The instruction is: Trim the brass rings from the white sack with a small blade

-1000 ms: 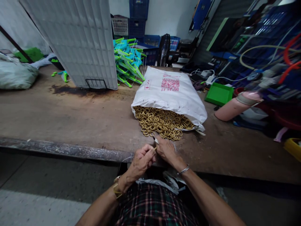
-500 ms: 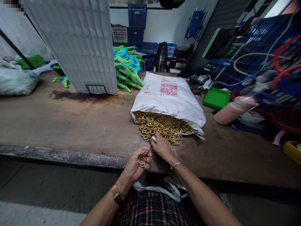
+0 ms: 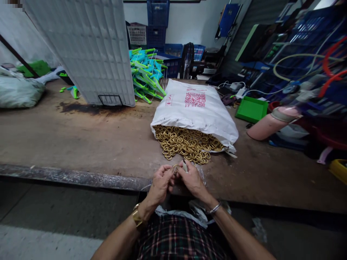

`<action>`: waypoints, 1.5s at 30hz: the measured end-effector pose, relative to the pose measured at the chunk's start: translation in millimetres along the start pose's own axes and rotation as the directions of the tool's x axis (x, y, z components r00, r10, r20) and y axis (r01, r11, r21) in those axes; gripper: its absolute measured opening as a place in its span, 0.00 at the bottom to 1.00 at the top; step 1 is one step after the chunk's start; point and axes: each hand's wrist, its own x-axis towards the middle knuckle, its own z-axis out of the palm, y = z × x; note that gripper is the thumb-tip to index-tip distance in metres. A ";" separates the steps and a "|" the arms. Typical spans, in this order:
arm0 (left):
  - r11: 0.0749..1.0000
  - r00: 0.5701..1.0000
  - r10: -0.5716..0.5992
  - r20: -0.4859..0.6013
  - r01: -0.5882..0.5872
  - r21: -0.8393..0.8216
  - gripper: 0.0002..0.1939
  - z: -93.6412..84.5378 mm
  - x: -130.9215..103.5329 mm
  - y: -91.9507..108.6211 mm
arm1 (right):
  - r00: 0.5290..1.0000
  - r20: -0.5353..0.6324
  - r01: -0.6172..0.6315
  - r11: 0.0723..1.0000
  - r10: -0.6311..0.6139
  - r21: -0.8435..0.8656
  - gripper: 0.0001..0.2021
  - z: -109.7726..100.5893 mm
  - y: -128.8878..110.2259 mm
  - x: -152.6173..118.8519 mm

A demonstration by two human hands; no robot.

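Close together at the table's front edge, my two hands meet over a gold-coloured ring [image 3: 175, 166]. My left hand [image 3: 159, 183] pinches the ring with closed fingers; whether it keeps other rings in the palm is hidden. My right hand [image 3: 193, 182] is closed around a small flat whitish tool [image 3: 185, 166] with a dark edge, its exact kind unclear, and its fingertips are at the ring. Just beyond them, a heap of gold-coloured rings [image 3: 187, 146] spills from the open mouth of a white woven sack [image 3: 199, 113], which lies on its side with red print on top.
On the brown table [image 3: 108, 144] a tall white ribbed panel [image 3: 89, 54] stands at left. Behind it are green-and-blue plastic pieces [image 3: 149, 74]. A green tray [image 3: 251, 109] and a pink cylinder [image 3: 267, 126] are at right. A pale bag [image 3: 20, 92] lies far left.
My right hand has drawn back from the ring heap to my left hand. My left hand has risen slightly and turned, bringing a ring up between the fingertips. The view has shifted a little.
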 end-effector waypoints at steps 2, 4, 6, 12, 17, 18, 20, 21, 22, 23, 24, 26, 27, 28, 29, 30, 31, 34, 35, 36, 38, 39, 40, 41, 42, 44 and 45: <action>0.995 1.000 0.023 0.011 -0.024 0.095 0.21 1.8 -0.2 -0.5 | 1.000 0.013 -0.025 0.998 0.025 0.064 0.08 2.1 0.1 -3.9; 0.979 0.997 0.075 0.006 -0.075 0.191 0.18 1.9 -0.3 0.3 | 0.998 0.045 -0.036 0.994 0.032 0.102 0.09 2.3 1.1 -5.6; 0.941 0.985 0.170 0.002 -0.163 0.298 0.15 0.7 -0.2 0.9 | 0.995 0.093 -0.040 0.993 0.030 0.110 0.09 -0.1 1.4 -5.6; 0.738 0.908 0.404 0.111 -0.395 0.547 0.09 -4.4 2.4 -4.8 | 0.994 0.104 0.025 0.999 -0.029 0.042 0.11 -7.3 -2.5 -2.8; 0.804 0.947 0.295 0.130 -0.320 0.501 0.11 -4.7 2.9 -4.0 | 0.995 0.102 -0.002 0.997 -0.006 0.077 0.12 -3.4 0.0 -2.1; 0.844 0.965 0.229 0.128 -0.262 0.468 0.13 -4.8 2.7 -2.8 | 0.995 0.104 -0.010 0.996 0.001 0.087 0.11 -2.9 0.6 -2.0; 0.908 0.987 0.092 0.133 -0.138 0.395 0.15 -5.0 2.3 -0.4 | 0.995 0.103 -0.014 0.996 0.004 0.093 0.11 -2.8 1.2 -1.5; 0.931 0.989 0.042 0.140 -0.089 0.354 0.15 -5.1 2.1 0.4 | 0.995 0.102 -0.014 0.996 0.005 0.090 0.11 -3.1 1.3 -1.0; 0.948 0.989 0.010 0.149 -0.056 0.312 0.16 -5.2 1.9 0.9 | 0.994 0.106 -0.015 0.996 0.006 0.084 0.11 -3.5 1.4 -0.4; 0.962 0.987 -0.010 0.158 -0.034 0.272 0.16 -5.1 1.8 1.3 | 0.994 0.109 -0.015 0.997 0.007 0.077 0.11 -4.0 1.6 0.3; 0.972 0.986 -0.023 0.165 -0.017 0.234 0.16 -5.0 1.6 1.5 | 0.994 0.111 -0.013 0.998 0.006 0.066 0.12 -4.7 2.0 1.0; 0.986 0.985 -0.034 0.170 0.005 0.169 0.16 -4.5 1.4 1.6 | 0.996 0.092 0.003 1.000 -0.006 0.029 0.13 -6.4 3.6 2.0; 0.989 0.986 -0.036 0.165 0.011 0.146 0.17 -4.3 1.3 1.7 | 0.997 0.074 0.018 1.000 -0.018 0.000 0.13 -7.3 4.7 2.0; 0.991 0.987 -0.036 0.158 0.015 0.131 0.17 -4.1 1.3 1.9 | 0.998 0.057 0.040 0.998 -0.038 -0.041 0.12 -8.3 6.0 1.6; 0.992 0.988 -0.035 0.148 0.017 0.127 0.17 -3.9 1.4 2.1 | 0.997 0.050 0.070 0.993 -0.066 -0.095 0.11 -9.2 7.4 0.6; 0.991 0.990 -0.032 0.136 0.014 0.130 0.17 -3.7 1.5 2.4 | 0.993 0.060 0.108 0.981 -0.100 -0.160 0.10 -9.9 8.6 -0.8; 0.990 0.992 -0.025 0.125 0.007 0.141 0.17 -3.5 1.7 2.6 | 0.986 0.090 0.156 0.960 -0.139 -0.231 0.09 -10.4 9.8 -2.5; 0.980 0.996 0.016 0.090 -0.033 0.194 0.18 -2.4 2.3 3.0 | 0.947 0.217 0.307 0.860 -0.236 -0.407 0.07 -10.2 11.7 -7.7; 0.975 0.996 0.035 0.080 -0.051 0.215 0.17 -2.0 2.5 2.9 | 0.937 0.245 0.335 0.829 -0.247 -0.447 0.08 -9.5 11.9 -8.9; 0.969 0.996 0.051 0.071 -0.067 0.238 0.17 -1.6 2.8 2.5 | 0.932 0.263 0.350 0.804 -0.248 -0.480 0.08 -8.7 11.9 -9.7; 0.953 0.995 0.083 0.055 -0.095 0.289 0.15 -1.3 3.5 1.3 | 0.934 0.274 0.348 0.763 -0.231 -0.545 0.10 -7.0 11.2 -10.3; 0.943 0.994 0.098 0.050 -0.109 0.315 0.14 -1.4 3.8 0.5 | 0.936 0.278 0.343 0.743 -0.217 -0.574 0.10 -6.3 10.5 -10.3; 0.932 0.992 0.114 0.049 -0.124 0.340 0.14 -1.7 4.0 -0.3 | 0.937 0.286 0.340 0.725 -0.203 -0.599 0.10 -5.7 9.5 -10.2; 0.921 0.990 0.130 0.049 -0.139 0.365 0.14 -2.2 4.1 -1.0 | 0.936 0.298 0.338 0.708 -0.186 -0.620 0.11 -5.4 8.2 -10.1; 0.909 0.988 0.147 0.054 -0.157 0.387 0.14 -2.7 3.9 -1.5 | 0.935 0.313 0.337 0.691 -0.165 -0.640 0.11 -5.3 6.7 -9.8; 0.892 0.982 0.175 0.065 -0.186 0.413 0.14 -3.7 2.2 -1.4 | 0.933 0.339 0.330 0.657 -0.119 -0.677 0.13 -5.9 3.7 -8.6; 0.890 0.981 0.179 0.068 -0.191 0.414 0.15 -3.9 0.6 -0.7 | 0.937 0.337 0.316 0.642 -0.094 -0.699 0.13 -6.5 2.5 -7.2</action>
